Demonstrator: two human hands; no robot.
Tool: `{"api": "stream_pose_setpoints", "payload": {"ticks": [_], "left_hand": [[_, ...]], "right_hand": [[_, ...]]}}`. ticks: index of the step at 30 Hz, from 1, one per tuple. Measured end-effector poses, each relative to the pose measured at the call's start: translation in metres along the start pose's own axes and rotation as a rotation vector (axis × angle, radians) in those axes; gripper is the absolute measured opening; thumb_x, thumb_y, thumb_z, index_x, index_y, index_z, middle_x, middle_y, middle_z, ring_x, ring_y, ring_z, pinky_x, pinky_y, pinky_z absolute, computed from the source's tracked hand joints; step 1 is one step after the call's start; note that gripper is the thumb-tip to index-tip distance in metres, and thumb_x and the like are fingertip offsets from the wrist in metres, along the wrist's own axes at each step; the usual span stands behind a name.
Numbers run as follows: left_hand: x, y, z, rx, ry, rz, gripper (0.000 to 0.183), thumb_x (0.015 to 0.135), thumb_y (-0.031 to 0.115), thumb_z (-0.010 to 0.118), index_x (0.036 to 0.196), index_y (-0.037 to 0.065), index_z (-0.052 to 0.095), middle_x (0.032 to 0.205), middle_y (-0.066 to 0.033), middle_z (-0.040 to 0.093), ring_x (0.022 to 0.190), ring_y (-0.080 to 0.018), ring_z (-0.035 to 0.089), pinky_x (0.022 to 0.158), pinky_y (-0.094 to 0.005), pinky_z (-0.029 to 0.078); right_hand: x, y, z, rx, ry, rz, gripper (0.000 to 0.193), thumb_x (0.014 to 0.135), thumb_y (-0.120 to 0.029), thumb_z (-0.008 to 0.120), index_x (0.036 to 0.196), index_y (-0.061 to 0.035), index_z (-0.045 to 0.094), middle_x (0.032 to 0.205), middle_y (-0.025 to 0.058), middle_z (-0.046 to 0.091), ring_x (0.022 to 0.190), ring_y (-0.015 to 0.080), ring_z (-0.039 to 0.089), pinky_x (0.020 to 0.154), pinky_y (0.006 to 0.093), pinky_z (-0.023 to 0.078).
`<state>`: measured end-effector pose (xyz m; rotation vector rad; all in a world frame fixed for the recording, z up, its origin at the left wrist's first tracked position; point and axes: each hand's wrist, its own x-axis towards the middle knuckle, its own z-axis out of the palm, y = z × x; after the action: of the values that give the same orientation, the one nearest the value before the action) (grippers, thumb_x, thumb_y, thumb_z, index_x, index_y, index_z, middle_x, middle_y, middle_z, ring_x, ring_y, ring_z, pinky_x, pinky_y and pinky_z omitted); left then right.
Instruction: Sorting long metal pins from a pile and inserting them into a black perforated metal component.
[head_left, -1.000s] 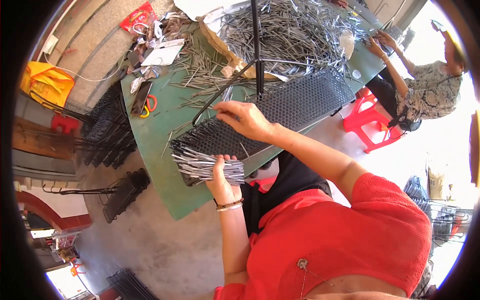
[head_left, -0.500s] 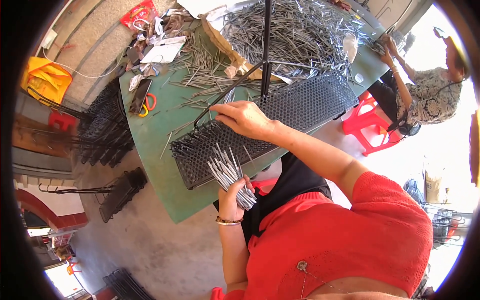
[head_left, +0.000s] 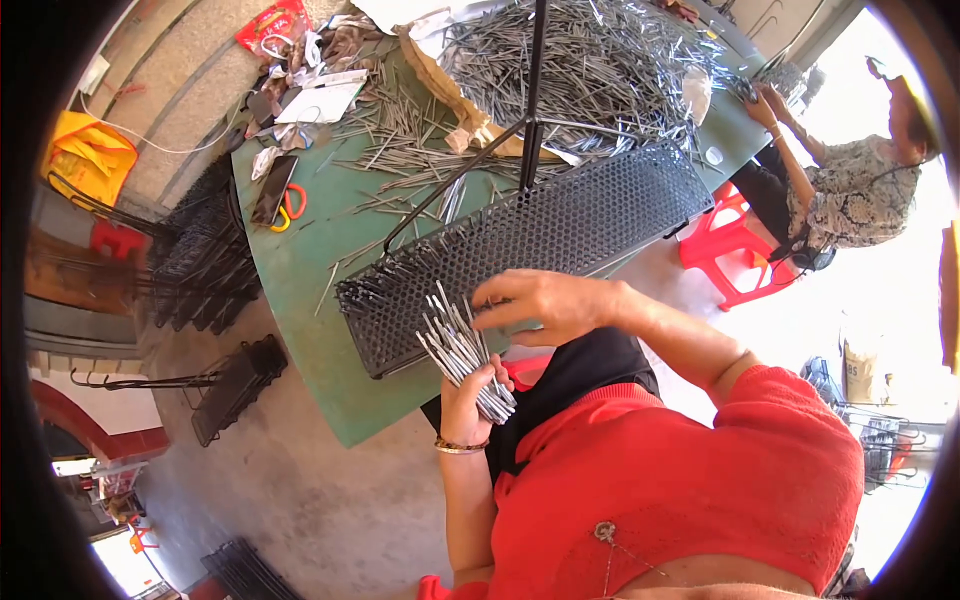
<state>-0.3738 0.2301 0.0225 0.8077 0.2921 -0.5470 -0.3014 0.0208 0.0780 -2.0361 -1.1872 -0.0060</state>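
A bundle of thin grey metal rods [head_left: 457, 345] is gripped near its lower end by my left hand [head_left: 467, 405], and its tips fan out upward. Beside those tips is my right hand [head_left: 552, 308], its fingers apart and curved toward the rods. No rod can be made out between them. Just beyond both hands lies a long black perforated rack [head_left: 590, 215], set at a slant along the table edge. Many short rods stand in the holes at its left end [head_left: 385, 280]. A black metal frame [head_left: 533, 130] rises from the rack.
A large heap of loose rods [head_left: 590, 75] covers the far side of the green table [head_left: 350, 400]. A phone [head_left: 274, 190] and scissors [head_left: 295, 203] lie at left. Across, a person [head_left: 860, 195] works near a red stool [head_left: 735, 255]. More black racks [head_left: 240, 390] stand on the floor.
My right hand has come back from the rack's left end toward me, down to the tips of the held rods. My left hand keeps its grip, nearly still.
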Motion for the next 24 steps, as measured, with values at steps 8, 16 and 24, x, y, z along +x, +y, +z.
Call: {"api": "stream_pose_setpoints", "payload": {"ticks": [8,16,24], "left_hand": [[0.005,-0.003,0.002,0.066,-0.027,-0.042,0.024,0.08,0.003,0.056,0.102,-0.002,0.048,0.087,-0.0104,0.058,0.072,-0.0175,0.058,0.061,-0.0347,0.054],[0.007,-0.002,0.007,0.114,-0.062,-0.069,0.02,0.078,0.004,0.057,0.097,-0.002,0.051,0.084,-0.0109,0.059,0.07,-0.0179,0.059,0.06,-0.0331,0.054],[0.005,-0.006,0.005,0.125,-0.118,-0.055,0.027,0.077,0.004,0.058,0.103,-0.003,0.052,0.082,-0.0103,0.059,0.069,-0.0178,0.06,0.061,-0.0321,0.054]], "right_hand": [[0.021,0.007,0.007,-0.066,0.515,0.07,0.024,0.084,-0.005,0.062,0.108,-0.0007,0.059,0.093,0.0127,0.064,0.081,0.0292,0.063,0.07,0.0363,0.052],[0.053,0.059,0.012,-0.215,0.692,0.217,0.029,0.083,-0.008,0.065,0.111,-0.0062,0.059,0.083,0.0103,0.064,0.07,0.0265,0.061,0.063,0.0362,0.049],[0.051,0.068,0.02,-0.358,0.6,0.194,0.028,0.08,-0.01,0.067,0.106,-0.0077,0.061,0.083,0.0052,0.063,0.079,0.023,0.057,0.075,0.0352,0.043]]}}
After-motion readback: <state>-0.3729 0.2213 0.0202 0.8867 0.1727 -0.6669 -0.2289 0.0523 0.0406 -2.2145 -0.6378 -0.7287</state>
